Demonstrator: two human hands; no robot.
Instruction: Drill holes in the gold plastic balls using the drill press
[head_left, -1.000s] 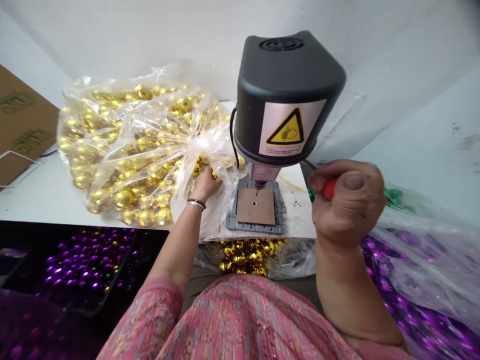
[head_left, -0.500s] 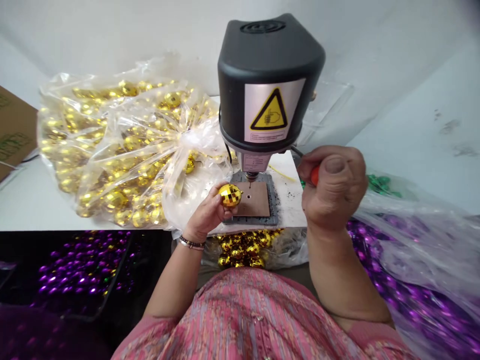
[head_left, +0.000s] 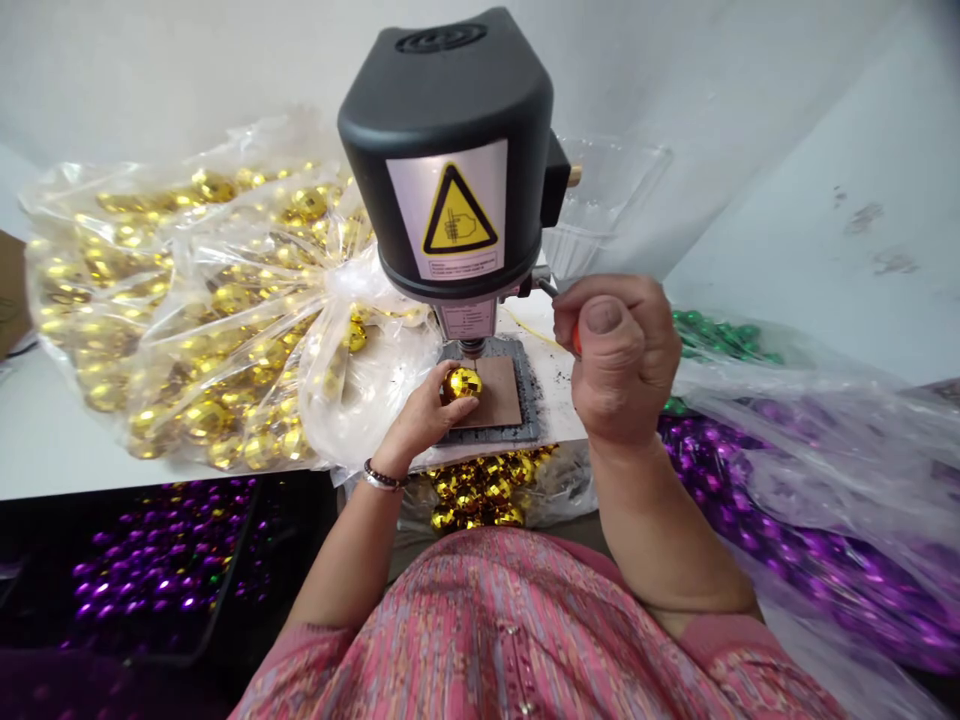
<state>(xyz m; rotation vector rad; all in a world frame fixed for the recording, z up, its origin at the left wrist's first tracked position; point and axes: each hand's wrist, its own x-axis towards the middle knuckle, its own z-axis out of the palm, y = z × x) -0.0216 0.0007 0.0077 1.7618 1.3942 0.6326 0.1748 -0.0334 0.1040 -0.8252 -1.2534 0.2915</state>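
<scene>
My left hand (head_left: 417, 418) pinches a faceted gold ball (head_left: 460, 383) and holds it on the brown pad of the drill press base (head_left: 504, 392), right under the bit. My right hand (head_left: 619, 360) is a closed fist around the red-knobbed lever (head_left: 575, 338) at the side of the black drill press head (head_left: 450, 160). A large clear bag of gold balls (head_left: 195, 320) lies on the white table just left of my left hand, its open mouth facing the press.
More gold balls (head_left: 480, 490) sit in a bag below the table edge in front of me. A tray of purple balls (head_left: 157, 545) is at lower left. Bags of purple balls (head_left: 787, 520) and green balls (head_left: 712, 335) lie at right. A white wall stands behind.
My left hand came out of the bag with one gold ball and brought it under the drill bit. The view shifted so the press sits further left; my right fist stayed on the lever.
</scene>
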